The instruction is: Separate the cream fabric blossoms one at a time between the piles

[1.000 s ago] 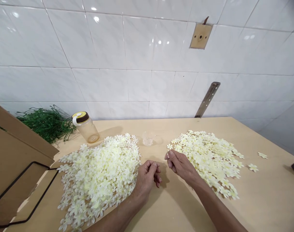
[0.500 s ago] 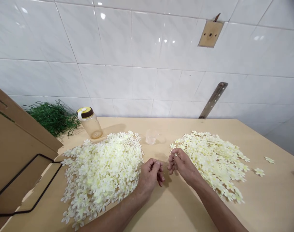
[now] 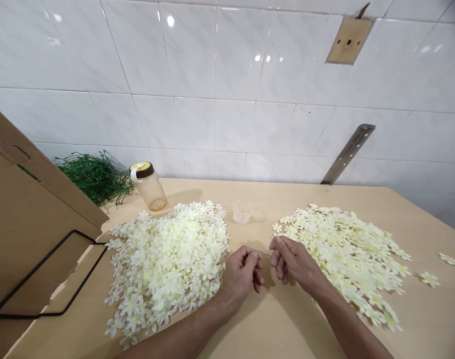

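Note:
My left hand (image 3: 242, 274) rests on the wooden table (image 3: 287, 324) with its fingers curled in, at the right edge of a thick heap of cream fabric flowers (image 3: 167, 259). My right hand (image 3: 293, 259) lies a short gap to its right, fingers curled and pinched together, at the left edge of a flatter spread of cream flower petals (image 3: 347, 254). Whatever the curled fingers hold is too small to see. A small clear plastic cup (image 3: 242, 212) stands beyond both hands.
A clear jar with a brown and yellow lid (image 3: 148, 185) stands near the tiled wall, beside a bundle of green stems (image 3: 95, 175). A cardboard box (image 3: 29, 219) with a black strap fills the left. Two loose flowers (image 3: 429, 278) lie far right.
My right hand has drawn back from the petal spread toward my left hand, its fingers closing. The view has shifted, so everything sits further right in frame.

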The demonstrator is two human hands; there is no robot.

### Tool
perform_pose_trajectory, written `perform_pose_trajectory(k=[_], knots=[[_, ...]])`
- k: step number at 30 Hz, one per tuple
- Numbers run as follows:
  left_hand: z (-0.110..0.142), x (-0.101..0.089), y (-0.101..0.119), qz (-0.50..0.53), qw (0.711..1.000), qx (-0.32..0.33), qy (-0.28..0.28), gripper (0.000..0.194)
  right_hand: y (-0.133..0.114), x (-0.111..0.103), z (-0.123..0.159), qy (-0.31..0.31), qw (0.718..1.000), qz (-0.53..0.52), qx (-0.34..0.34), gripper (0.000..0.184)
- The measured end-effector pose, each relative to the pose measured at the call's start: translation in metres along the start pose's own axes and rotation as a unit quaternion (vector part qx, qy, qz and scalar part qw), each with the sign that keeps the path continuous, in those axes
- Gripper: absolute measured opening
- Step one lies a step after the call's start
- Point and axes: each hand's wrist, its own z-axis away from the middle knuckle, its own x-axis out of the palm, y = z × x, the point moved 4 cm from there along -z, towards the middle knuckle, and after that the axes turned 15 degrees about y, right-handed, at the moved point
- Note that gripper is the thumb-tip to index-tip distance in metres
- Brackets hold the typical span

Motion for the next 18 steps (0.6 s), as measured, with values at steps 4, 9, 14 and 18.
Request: perform_pose_trajectory(k=[4, 9, 14, 18], knots=[[-0.002, 0.001, -0.005, 0.017, 1.000, 0.001, -0.010, 0.030, 0.008, -0.008, -0.006, 0.053, 0.994, 0.090, 0.004, 0.050], [-0.001, 0.001, -0.005, 0.006, 1.000, 0.004, -0.015, 0.029, -0.003, -0.010, -0.006, 0.083, 0.961, 0.235, -0.118, 0.050], [0.000, 0.001, -0.005, -0.006, 1.000, 0.010, -0.013, 0.029, -0.010, -0.002, 0.000, 0.073, 0.931, 0.278, -0.225, 0.042], [0.000, 0.001, -0.006, -0.019, 1.000, 0.017, -0.008, 0.029, -0.003, 0.007, 0.003, 0.006, 0.961, 0.208, -0.182, 0.032]])
